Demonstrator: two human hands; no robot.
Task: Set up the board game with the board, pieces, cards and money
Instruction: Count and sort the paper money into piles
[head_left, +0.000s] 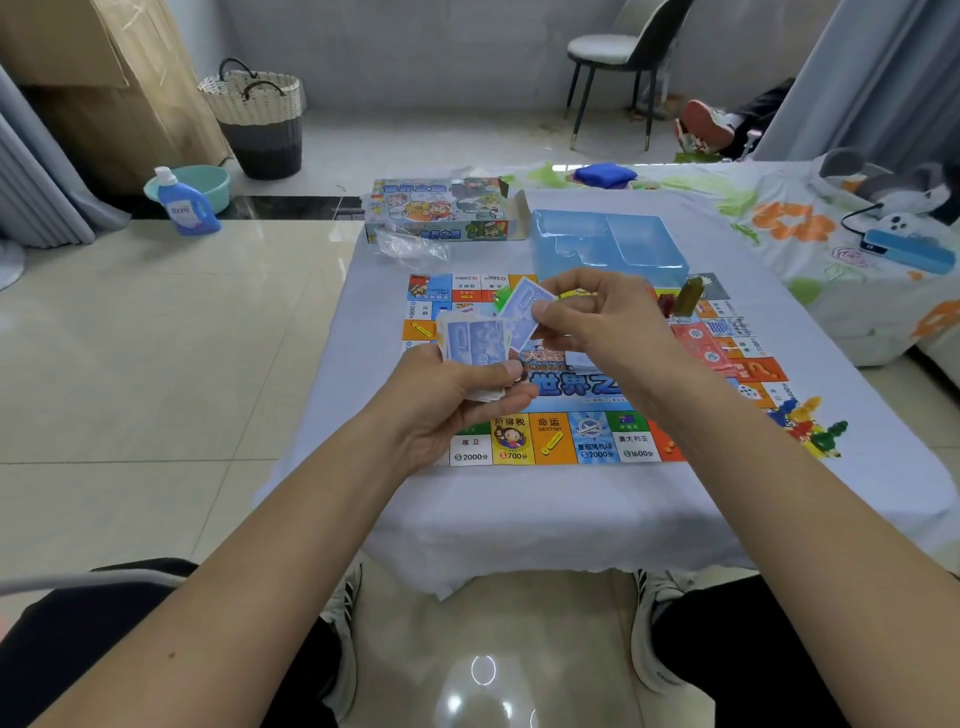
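**Blue-backed cards held over the board**

Blue-backed cards (475, 340) sit fanned in the left hand (452, 395), gripped above the board (550, 441) on the white-clothed table (519, 509). Beside them, the right hand (597, 322) pinches a single card (524, 312). Coloured pieces (805, 423) lie off the board's right edge. Farther back stand a blue plastic tray (608, 244) and the game box (441, 210).

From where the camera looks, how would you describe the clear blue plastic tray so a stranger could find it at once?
Start at the table under the pale lilac cloth, then go to the colourful square game board on it. Just past the board's far edge lies the clear blue plastic tray, right of the printed cardboard game box. It alone is see-through, with moulded compartments.
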